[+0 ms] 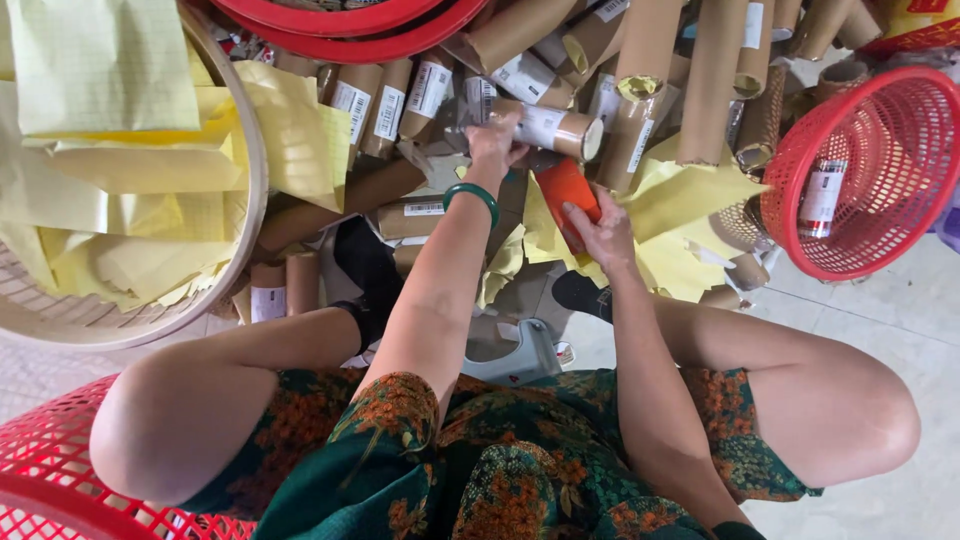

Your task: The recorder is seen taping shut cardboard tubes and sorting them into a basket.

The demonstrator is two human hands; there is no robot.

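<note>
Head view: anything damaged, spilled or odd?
No spill. Odd: several cardboard tubes in the pile have crumpled yellow paper stuffed in their ends, and loose yellow paper lies strewn among them. The left hand grips a labelled tube; the right hand holds an orange object.

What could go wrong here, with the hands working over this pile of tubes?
1. The left hand grips one tube that lies on a loose pile; pulling it may make neighbouring tubes roll down.
2. The right hand holds an orange piece only at its lower end, so it might slip.
3. Yellow paper covers some tubes and may slide underfoot.
</note>
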